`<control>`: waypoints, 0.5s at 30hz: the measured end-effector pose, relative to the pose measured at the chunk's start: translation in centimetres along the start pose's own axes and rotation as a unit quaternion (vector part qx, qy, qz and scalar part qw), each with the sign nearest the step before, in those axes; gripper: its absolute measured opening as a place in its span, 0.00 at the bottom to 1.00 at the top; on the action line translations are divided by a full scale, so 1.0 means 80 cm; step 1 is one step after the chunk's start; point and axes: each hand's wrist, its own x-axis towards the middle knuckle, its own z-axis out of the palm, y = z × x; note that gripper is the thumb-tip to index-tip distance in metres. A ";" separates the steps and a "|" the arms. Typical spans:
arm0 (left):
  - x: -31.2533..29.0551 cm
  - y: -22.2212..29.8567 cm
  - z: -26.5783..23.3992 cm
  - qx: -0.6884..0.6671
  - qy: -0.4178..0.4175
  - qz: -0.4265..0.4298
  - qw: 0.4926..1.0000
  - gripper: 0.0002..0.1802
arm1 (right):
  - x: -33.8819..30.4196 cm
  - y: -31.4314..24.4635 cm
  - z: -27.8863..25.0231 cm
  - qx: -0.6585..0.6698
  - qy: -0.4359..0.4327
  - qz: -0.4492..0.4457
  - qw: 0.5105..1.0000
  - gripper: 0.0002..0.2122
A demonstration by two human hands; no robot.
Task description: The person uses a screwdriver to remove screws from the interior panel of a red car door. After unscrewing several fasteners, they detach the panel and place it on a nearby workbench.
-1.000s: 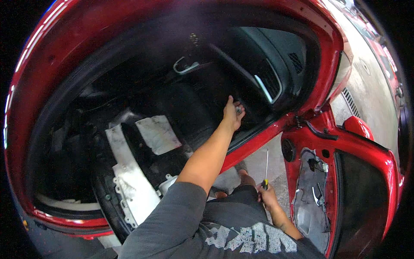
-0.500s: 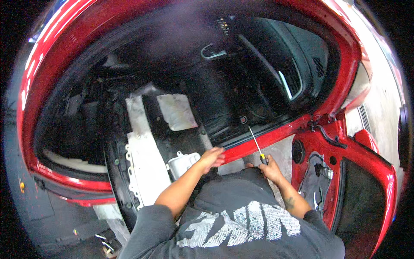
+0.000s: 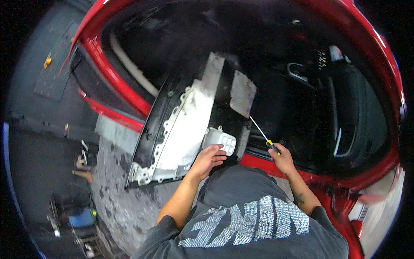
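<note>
My right hand (image 3: pixel 282 159) is closed around the handle of a screwdriver (image 3: pixel 260 128) with a yellow and black grip and a long thin shank. Its tip points up and left, close to the lower corner of a grey rectangular pad (image 3: pixel 243 95). That pad lies on the back of a black interior trim panel (image 3: pixel 145 149), which also carries a long white sheet (image 3: pixel 185 125). My left hand (image 3: pixel 210 160) has its fingers extended at the lower edge of a white plastic box-shaped part (image 3: pixel 221 140) on the panel. Contact there is hard to judge.
The panel rests across the doorway of a red car, over the red sill (image 3: pixel 258 165). The dark cabin lies beyond, with a dashboard vent (image 3: pixel 345 141) at right. A red door (image 3: pixel 110 93) is at left. Tools and a blue item (image 3: pixel 83 218) lie lower left.
The view has swung left, so the panel sits nearer the middle. My left hand has come to the white box part; the screwdriver has moved from the sill area to the panel's grey pad.
</note>
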 end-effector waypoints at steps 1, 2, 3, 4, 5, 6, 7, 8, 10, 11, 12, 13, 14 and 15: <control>-0.009 -0.002 0.001 -0.012 0.017 0.000 1.000 0.28 | 0.002 -0.019 0.002 -0.005 -0.030 0.002 1.000 0.16; -0.019 -0.005 0.003 -0.021 0.033 -0.002 0.999 0.28 | 0.005 -0.032 0.005 -0.006 -0.058 0.005 0.998 0.16; -0.032 -0.009 0.002 -0.023 0.052 0.009 0.998 0.27 | 0.008 -0.044 0.008 -0.007 -0.085 0.008 0.996 0.16; -0.045 -0.007 -0.004 -0.023 0.067 0.017 0.997 0.27 | 0.011 -0.054 0.014 -0.016 -0.100 -0.002 0.995 0.16; -0.059 -0.003 -0.009 -0.021 0.081 0.025 0.996 0.26 | 0.015 -0.063 0.020 -0.024 -0.114 -0.012 0.993 0.16; -0.072 0.003 -0.013 -0.014 0.104 0.033 0.994 0.25 | 0.017 -0.070 0.026 -0.031 -0.126 -0.022 0.991 0.16; -0.089 0.015 -0.016 0.009 0.114 0.045 0.992 0.25 | 0.020 -0.077 0.035 -0.027 -0.138 -0.032 0.990 0.16; -0.104 0.027 -0.018 0.032 0.121 0.058 0.991 0.25 | 0.023 -0.082 0.042 -0.023 -0.146 -0.042 0.988 0.16; -0.129 0.045 -0.033 0.076 0.122 0.079 0.986 0.24 | 0.021 -0.098 0.056 -0.016 -0.159 -0.043 0.986 0.15; -0.141 0.058 -0.037 0.097 0.123 0.091 0.983 0.23 | 0.018 -0.110 0.061 -0.011 -0.161 -0.035 0.986 0.15; -0.155 0.071 -0.040 0.119 0.121 0.116 0.979 0.22 | 0.017 -0.118 0.066 -0.007 -0.163 -0.026 0.986 0.14; -0.169 0.087 -0.041 0.142 0.118 0.142 0.972 0.22 | 0.017 -0.122 0.069 0.000 -0.170 -0.017 0.985 0.14; -0.181 0.103 -0.042 0.171 0.145 0.193 0.955 0.21 | 0.016 -0.124 0.071 0.007 -0.176 -0.008 0.984 0.14; -0.193 0.122 -0.042 0.199 0.170 0.243 0.934 0.20 | 0.016 -0.125 0.070 0.014 -0.179 0.002 0.984 0.13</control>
